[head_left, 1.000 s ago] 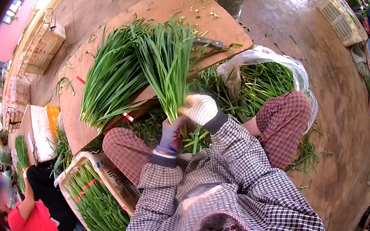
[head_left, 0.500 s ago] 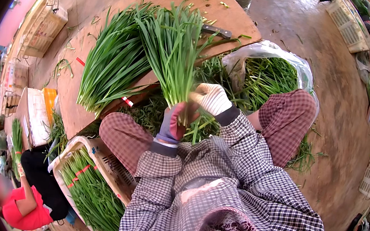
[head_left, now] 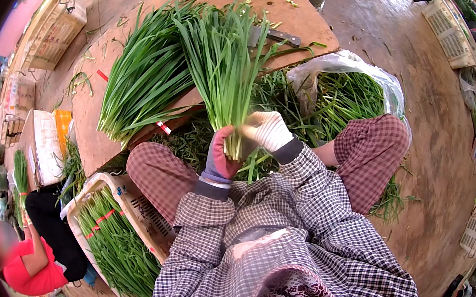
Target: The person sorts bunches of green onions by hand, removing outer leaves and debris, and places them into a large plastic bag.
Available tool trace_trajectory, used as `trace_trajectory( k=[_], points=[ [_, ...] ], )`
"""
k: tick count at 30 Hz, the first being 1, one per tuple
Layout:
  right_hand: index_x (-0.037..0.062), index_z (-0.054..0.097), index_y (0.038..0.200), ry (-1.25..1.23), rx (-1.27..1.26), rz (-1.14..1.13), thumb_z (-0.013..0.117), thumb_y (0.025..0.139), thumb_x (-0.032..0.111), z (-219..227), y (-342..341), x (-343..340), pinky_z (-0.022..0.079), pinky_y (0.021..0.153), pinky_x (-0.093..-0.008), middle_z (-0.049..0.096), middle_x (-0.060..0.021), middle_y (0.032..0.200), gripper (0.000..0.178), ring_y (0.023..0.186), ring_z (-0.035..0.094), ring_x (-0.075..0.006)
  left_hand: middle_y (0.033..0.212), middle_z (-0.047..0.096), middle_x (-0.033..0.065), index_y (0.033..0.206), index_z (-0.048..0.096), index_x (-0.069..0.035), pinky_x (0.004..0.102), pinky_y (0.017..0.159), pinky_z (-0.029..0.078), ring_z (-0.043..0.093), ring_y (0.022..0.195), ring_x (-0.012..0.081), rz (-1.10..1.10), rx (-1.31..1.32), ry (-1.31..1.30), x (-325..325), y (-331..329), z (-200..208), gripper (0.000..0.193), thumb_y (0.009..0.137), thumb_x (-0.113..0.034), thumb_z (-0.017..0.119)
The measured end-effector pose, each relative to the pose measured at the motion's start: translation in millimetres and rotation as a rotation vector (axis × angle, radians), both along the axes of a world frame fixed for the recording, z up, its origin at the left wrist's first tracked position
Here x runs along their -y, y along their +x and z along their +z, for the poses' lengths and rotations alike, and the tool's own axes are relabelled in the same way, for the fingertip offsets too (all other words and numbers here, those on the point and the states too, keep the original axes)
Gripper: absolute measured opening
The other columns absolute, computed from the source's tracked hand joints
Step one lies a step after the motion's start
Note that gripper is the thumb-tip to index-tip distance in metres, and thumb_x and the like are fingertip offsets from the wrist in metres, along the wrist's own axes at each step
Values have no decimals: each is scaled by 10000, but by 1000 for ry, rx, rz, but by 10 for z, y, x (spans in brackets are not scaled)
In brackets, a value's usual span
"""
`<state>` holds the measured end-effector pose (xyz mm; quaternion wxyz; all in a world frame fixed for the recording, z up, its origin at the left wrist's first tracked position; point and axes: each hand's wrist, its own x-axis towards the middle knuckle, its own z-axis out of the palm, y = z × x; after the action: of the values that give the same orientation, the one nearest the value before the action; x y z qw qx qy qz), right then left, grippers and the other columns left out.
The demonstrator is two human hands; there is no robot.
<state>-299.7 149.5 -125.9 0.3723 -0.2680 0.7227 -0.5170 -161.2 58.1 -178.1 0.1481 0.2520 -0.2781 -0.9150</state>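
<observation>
My left hand [head_left: 223, 157], in a grey-purple glove with a pinkish palm, is closed around the pale lower stalks of a bunch of garlic chives [head_left: 224, 68]. The bunch stands tilted, its green leaves fanning away over a board. My right hand [head_left: 269, 131], in a white knitted glove, touches the bunch's right side just above the left hand. Its fingers are curled together and slightly blurred at the tips; what they pinch is hidden. Beside the held bunch, a larger pile of garlic chives [head_left: 145, 76] lies on the brown board [head_left: 94, 123].
A knife [head_left: 282, 37] lies at the board's far right. Loose chives fill a clear plastic bag [head_left: 399, 88] by my right knee. Tied bunches lie in a white crate [head_left: 75, 223] at lower left. A person in red [head_left: 33, 266] sits beyond it. Trimmings litter the floor.
My right hand has moved slightly down and left along the stalks. My left hand keeps its hold on the bunch, turned a little so more of the stalk ends show.
</observation>
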Motion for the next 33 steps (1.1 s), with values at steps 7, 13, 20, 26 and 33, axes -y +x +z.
trace_trajectory(
  k=[7, 13, 20, 26, 33],
  points=[
    [-59, 669, 901, -46, 61, -46, 724, 744, 250, 62, -39, -79, 514, 588, -277, 681, -136, 757, 351, 639, 631, -147, 1152, 604, 182, 1184, 540, 3, 468, 966, 459, 581, 1082, 305, 10, -87, 416, 10, -83, 335, 394, 902, -267, 480],
    [-78, 636, 982, -34, 146, -45, 733, 707, 273, 9, 120, -16, 517, 623, -277, 676, -142, 785, 456, 679, 632, -152, 1115, 609, 163, 1172, 528, -14, 428, 909, 501, 599, 1035, 276, 21, 5, -25, -11, 4, -1, 365, 912, -267, 489],
    [-65, 642, 950, -41, 34, -60, 707, 706, 222, 29, 80, -38, 519, 626, -303, 675, -166, 785, 382, 680, 645, -190, 1049, 617, 90, 1121, 550, -35, 315, 812, 516, 608, 939, 179, 17, 6, -389, -35, 9, -112, 270, 900, -189, 566],
    [16, 642, 776, 63, -501, 17, 637, 716, 234, -125, 104, -8, 483, 555, -414, 610, -193, 677, 227, 626, 612, -349, 1013, 647, 81, 1059, 602, -48, 335, 794, 538, 631, 920, 187, -53, 98, 25, -20, -95, 249, 240, 898, -226, 587],
    [34, 620, 700, -35, -645, 71, 686, 721, 165, 50, 245, -47, 489, 524, -351, 616, -111, 638, 148, 560, 605, -257, 875, 637, 58, 1062, 605, -59, 270, 629, 514, 615, 749, 147, -8, 78, -604, -44, -100, 197, 257, 830, -158, 654]
  ],
)
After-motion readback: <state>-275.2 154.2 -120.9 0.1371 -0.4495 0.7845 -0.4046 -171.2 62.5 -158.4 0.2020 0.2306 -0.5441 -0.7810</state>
